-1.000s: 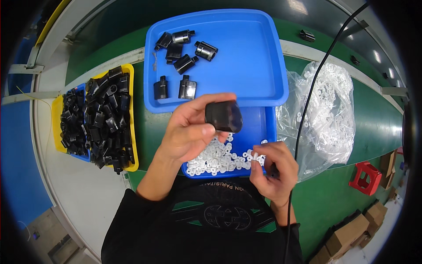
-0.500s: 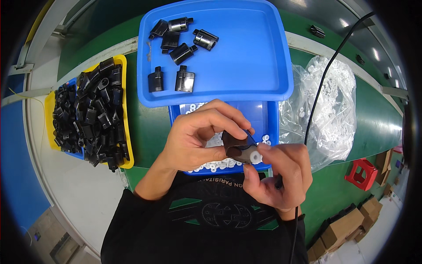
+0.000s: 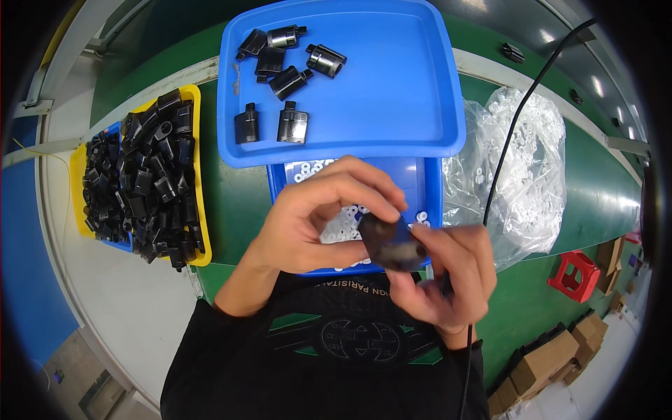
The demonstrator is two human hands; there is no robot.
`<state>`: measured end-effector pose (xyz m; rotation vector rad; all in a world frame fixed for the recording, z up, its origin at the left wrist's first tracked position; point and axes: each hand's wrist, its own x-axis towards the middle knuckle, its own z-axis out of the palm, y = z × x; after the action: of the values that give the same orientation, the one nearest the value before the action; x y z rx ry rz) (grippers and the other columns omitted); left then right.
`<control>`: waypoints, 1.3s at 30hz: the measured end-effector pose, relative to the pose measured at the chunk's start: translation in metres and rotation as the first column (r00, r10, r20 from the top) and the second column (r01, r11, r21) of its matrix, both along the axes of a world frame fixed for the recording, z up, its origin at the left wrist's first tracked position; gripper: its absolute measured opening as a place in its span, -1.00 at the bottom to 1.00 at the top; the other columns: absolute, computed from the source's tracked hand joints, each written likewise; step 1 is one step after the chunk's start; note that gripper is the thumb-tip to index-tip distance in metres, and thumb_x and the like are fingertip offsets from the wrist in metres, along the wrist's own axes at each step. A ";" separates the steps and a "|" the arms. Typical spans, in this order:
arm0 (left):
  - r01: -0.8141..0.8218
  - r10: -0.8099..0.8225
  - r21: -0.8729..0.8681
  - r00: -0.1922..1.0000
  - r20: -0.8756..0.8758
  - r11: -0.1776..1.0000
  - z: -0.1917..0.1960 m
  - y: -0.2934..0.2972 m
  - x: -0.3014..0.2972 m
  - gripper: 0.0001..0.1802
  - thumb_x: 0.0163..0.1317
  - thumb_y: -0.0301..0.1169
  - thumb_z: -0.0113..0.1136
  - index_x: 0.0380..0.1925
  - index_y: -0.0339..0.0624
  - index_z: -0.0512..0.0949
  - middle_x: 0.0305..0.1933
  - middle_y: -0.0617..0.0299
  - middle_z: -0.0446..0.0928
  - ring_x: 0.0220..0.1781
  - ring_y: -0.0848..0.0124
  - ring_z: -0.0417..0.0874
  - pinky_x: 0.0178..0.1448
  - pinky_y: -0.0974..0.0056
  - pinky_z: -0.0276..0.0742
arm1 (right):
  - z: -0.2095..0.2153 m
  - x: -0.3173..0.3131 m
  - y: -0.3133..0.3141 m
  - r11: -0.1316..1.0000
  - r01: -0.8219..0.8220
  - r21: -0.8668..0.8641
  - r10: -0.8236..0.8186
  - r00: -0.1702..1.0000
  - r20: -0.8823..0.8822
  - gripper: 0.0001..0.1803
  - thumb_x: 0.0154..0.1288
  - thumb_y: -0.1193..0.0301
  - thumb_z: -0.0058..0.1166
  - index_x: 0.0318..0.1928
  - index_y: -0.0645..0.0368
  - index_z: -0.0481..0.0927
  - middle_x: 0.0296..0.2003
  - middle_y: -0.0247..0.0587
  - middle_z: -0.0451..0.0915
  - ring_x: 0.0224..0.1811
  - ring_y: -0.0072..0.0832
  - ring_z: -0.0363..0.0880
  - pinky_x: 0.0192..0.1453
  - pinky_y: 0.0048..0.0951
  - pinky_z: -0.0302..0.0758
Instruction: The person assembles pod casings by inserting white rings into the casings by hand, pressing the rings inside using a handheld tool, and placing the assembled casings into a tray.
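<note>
now the left hand (image 3: 304,224) pinches a dark plastic shell (image 3: 390,243) just below the frame's middle; the right hand (image 3: 458,273) touches its right end, squeezing or not, i cannot tell. a loose pinch could drop it.
</note>
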<state>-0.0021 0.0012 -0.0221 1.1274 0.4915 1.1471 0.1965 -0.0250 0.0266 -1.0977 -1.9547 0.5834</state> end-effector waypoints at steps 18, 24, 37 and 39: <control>-0.136 0.137 -0.053 0.991 0.008 0.989 -0.015 0.003 -0.024 -0.78 0.08 -0.59 0.19 -0.29 -0.19 0.39 -0.19 0.11 0.38 -0.09 0.31 0.52 0.06 0.19 0.46 | -0.015 0.003 0.000 0.998 0.059 0.002 -0.059 0.998 0.004 -0.56 -0.10 0.43 0.37 -0.14 0.30 0.62 -0.43 -0.24 0.53 -0.55 -0.46 0.54 -0.58 -0.51 0.47; 0.141 -0.048 0.162 0.878 -0.476 0.977 0.013 0.009 0.002 -0.45 -0.13 -0.57 0.40 -0.04 -0.26 0.47 -0.07 0.09 0.49 -0.12 0.30 0.58 -0.04 0.27 0.49 | -0.017 -0.003 0.003 0.999 -0.005 0.044 0.010 0.996 -0.094 -0.54 -0.15 0.45 0.38 -0.14 0.29 0.63 -0.46 -0.27 0.52 -0.54 -0.49 0.55 -0.59 -0.54 0.46; 0.072 0.149 0.336 0.795 -0.588 0.939 0.018 0.004 0.022 -0.75 -0.14 -0.55 0.43 -0.42 -0.20 0.56 -0.54 0.24 0.52 -0.57 0.42 0.54 -0.48 0.38 0.35 | 0.035 0.031 -0.048 0.886 -0.289 -0.364 -0.217 0.434 -0.874 -0.51 0.34 0.21 -0.24 -0.70 0.20 0.33 -0.73 -0.24 0.36 -0.77 -0.48 0.21 -0.70 -0.45 0.12; 0.089 0.153 0.334 0.759 -0.633 0.938 0.022 0.003 0.025 -0.77 -0.10 -0.51 0.44 -0.45 -0.18 0.56 -0.56 0.24 0.51 -0.60 0.40 0.52 -0.50 0.38 0.34 | 0.032 0.015 -0.036 0.934 -0.286 -0.212 -0.085 0.400 -0.913 -0.61 0.30 0.30 -0.21 -0.68 0.14 0.29 -0.68 -0.30 0.32 -0.75 -0.53 0.17 -0.68 -0.47 0.09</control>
<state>0.0231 0.0041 -0.0003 1.8588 0.8731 0.8551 0.2112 -0.0607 0.0582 -0.5673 -0.9098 1.3153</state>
